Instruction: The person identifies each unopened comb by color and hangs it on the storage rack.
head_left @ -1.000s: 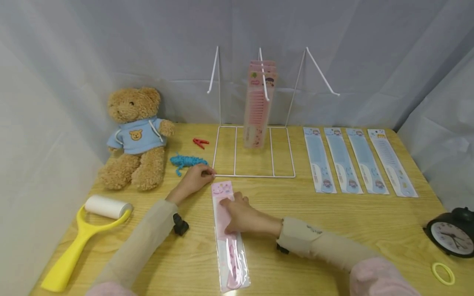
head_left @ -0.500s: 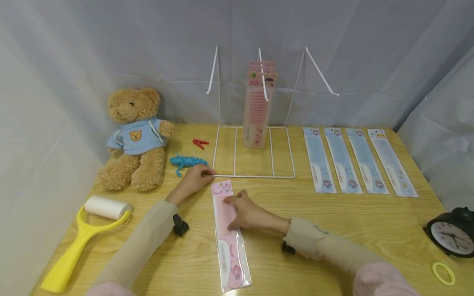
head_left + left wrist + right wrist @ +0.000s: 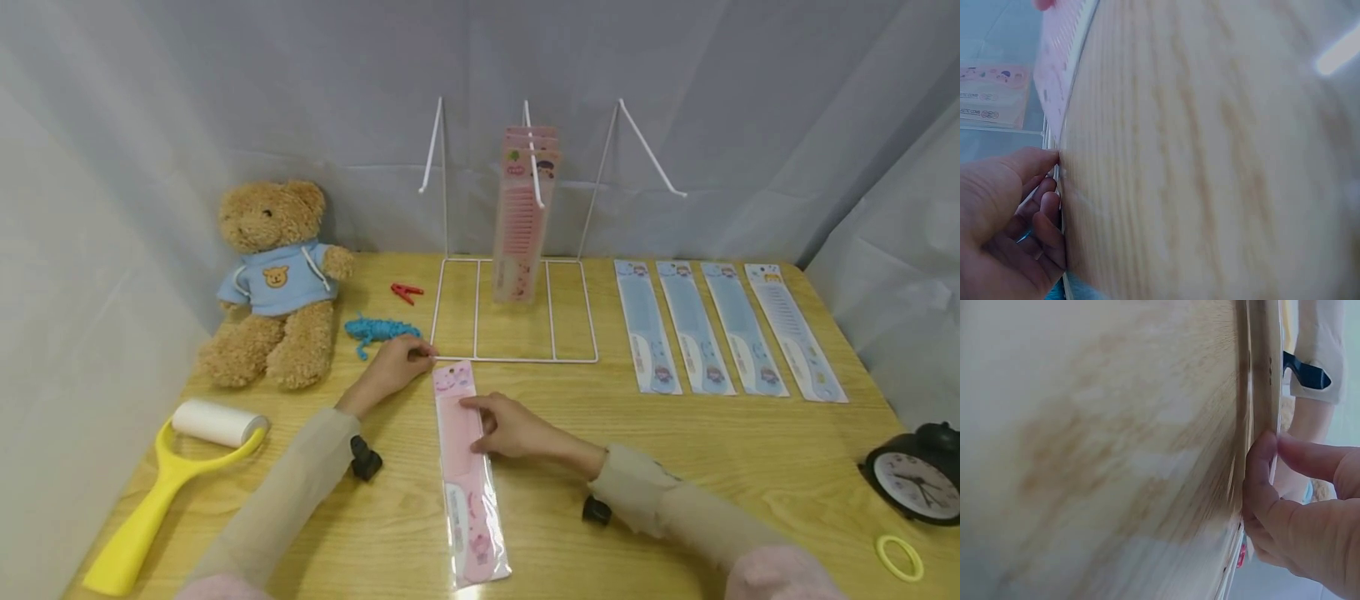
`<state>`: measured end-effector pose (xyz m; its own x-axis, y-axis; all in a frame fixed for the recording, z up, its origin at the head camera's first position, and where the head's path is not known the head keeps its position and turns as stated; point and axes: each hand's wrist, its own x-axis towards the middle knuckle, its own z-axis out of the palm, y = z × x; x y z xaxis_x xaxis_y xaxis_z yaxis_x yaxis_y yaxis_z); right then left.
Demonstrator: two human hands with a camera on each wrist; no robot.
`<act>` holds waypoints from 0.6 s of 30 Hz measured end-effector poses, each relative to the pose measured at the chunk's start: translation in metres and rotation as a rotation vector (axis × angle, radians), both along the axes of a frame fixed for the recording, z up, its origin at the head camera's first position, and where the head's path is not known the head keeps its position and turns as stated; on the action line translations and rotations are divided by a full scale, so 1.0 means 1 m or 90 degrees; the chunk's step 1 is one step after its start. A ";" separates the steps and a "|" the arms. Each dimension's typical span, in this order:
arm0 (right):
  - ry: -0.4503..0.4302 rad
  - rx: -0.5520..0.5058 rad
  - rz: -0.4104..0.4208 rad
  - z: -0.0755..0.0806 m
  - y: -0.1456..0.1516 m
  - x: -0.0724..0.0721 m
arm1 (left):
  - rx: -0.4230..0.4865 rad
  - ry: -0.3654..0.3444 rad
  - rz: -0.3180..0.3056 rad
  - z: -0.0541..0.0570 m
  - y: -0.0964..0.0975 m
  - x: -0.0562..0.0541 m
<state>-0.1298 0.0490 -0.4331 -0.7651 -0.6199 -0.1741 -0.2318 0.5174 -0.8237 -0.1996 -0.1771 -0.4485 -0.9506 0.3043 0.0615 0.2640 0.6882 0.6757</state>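
Note:
A pink comb in a clear packet (image 3: 459,450) lies lengthwise on the table, its top end near the front wire of a white wire display rack (image 3: 517,361). My right hand (image 3: 517,427) pinches the packet's right edge between thumb and index finger; the right wrist view shows the packet edge-on at the fingertips. With thumb and fingers, my left hand (image 3: 392,367) grips the rack's front left corner, and in the left wrist view this hand (image 3: 1004,219) is close to the tabletop. Several packaged pink combs (image 3: 519,242) hang from the rack's middle hook.
Several blue packaged combs (image 3: 651,333) lie in a row at the right. At the left sit a teddy bear (image 3: 277,283), a yellow lint roller (image 3: 157,500), a red clip (image 3: 407,292) and a blue cord bundle (image 3: 378,328). A black alarm clock (image 3: 918,475) and yellow ring (image 3: 898,558) stand at the far right.
My right hand has slid up and right, from over the packet to its right edge. The packet has shifted slightly right and toward the rack. My left hand keeps its grip.

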 end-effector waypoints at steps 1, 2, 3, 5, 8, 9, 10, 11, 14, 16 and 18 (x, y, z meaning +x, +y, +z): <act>-0.013 -0.017 -0.002 0.000 0.001 0.000 | 0.000 0.001 0.000 0.000 0.000 0.000; -0.026 -0.033 -0.005 0.001 0.002 0.000 | -0.001 0.003 -0.001 0.000 0.000 0.001; -0.040 -0.049 -0.010 0.002 0.003 0.000 | 0.000 0.003 0.000 0.001 0.000 0.001; -0.053 -0.067 -0.023 0.003 0.005 0.000 | 0.000 0.007 -0.001 0.001 0.000 0.001; -0.064 -0.085 -0.044 0.007 0.009 0.001 | -0.004 0.011 -0.001 0.001 0.000 0.001; -0.070 -0.093 -0.048 0.009 0.010 0.001 | -0.004 0.011 -0.001 0.001 0.000 0.001; -0.074 -0.103 -0.050 0.010 0.012 0.001 | -0.006 0.011 -0.002 0.001 0.000 0.001; -0.085 -0.118 -0.054 0.011 0.013 0.001 | -0.007 0.010 -0.003 0.001 0.000 0.001; -0.129 -0.172 -0.071 0.014 0.017 0.001 | -0.007 0.011 -0.007 0.000 -0.001 0.000; -0.144 -0.203 -0.088 0.016 0.019 0.000 | -0.003 0.014 -0.011 0.000 -0.001 0.000; -0.145 -0.228 -0.103 0.018 0.021 -0.001 | -0.003 0.016 -0.014 0.000 -0.001 0.000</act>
<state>-0.1313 0.0704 -0.4150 -0.8240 -0.5475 -0.1459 0.0369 0.2052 -0.9780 -0.1998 -0.1783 -0.4489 -0.9419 0.3251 0.0839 0.2958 0.6850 0.6658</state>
